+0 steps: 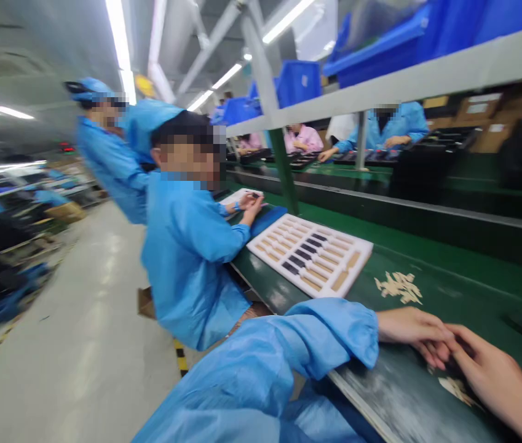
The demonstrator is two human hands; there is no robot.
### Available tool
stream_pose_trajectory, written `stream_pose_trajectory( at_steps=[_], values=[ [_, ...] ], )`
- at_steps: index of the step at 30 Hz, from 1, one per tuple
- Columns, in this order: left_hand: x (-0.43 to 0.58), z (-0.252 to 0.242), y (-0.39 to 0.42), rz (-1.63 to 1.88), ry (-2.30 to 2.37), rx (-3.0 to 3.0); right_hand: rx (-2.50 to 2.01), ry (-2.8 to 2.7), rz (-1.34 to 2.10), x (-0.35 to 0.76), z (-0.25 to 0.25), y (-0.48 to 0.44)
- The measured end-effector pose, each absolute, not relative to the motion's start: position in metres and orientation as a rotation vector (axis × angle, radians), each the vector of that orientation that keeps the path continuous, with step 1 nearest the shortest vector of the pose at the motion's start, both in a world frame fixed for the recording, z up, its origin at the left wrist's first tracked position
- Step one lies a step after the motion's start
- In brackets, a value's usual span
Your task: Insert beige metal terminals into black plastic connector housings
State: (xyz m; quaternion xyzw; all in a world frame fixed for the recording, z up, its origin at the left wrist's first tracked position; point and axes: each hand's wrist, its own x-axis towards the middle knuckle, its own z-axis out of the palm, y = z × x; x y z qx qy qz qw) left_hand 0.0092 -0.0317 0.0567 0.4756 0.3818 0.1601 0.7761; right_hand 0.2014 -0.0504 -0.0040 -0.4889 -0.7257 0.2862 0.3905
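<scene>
On the conveyor (449,277), a white tray (270,245) holds tan pieces (340,280).

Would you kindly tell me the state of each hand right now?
Left hand: loosely curled, holding nothing visible.
Right hand: likewise, touching the left hand.

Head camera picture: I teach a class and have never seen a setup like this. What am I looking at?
This one picture comes from a camera worn on a person's head, tilted here, looking forward and down. At the bottom right, the wearer's left hand, in a blue sleeve, meets the right hand, fingers touching; nothing held shows clearly. Pale pieces lie just under them on a green work surface. Farther along sits a white slotted tray holding tan and dark pieces. A co-worker in a blue smock is beside the surface, and blue bins stand on a shelf overhead.
</scene>
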Motion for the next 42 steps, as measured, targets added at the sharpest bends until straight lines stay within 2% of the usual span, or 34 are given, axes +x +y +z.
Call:
stream_pose_trajectory(
  at_steps=[5,12,16,20,23,32,42],
  values=[
    [0.000,0.057,-0.047,0.394,0.751,1.069,-1.187,-1.898,0.770,0.176,0.045,-0.074],
    [-0.007,0.050,-0.038,0.397,0.722,1.149,-1.383,-1.742,0.712,0.175,0.044,-0.076],
    [-0.009,0.054,-0.042,0.383,0.731,1.120,-1.452,-1.597,0.482,0.188,0.047,-0.073],
    [-0.010,0.056,-0.043,0.354,0.731,1.094,-1.582,-1.561,0.081,0.220,0.046,-0.060],
    [-0.011,0.056,-0.043,0.353,0.719,1.076,-1.735,-1.594,-0.059,0.243,0.045,-0.053],
    [-0.007,0.053,-0.043,0.374,0.667,1.059,-1.876,-1.720,-0.118,0.263,0.043,-0.052],
    [-0.006,0.047,-0.042,0.417,0.607,1.011,-1.752,-1.762,-0.127,0.264,0.053,-0.053]
  ],
)
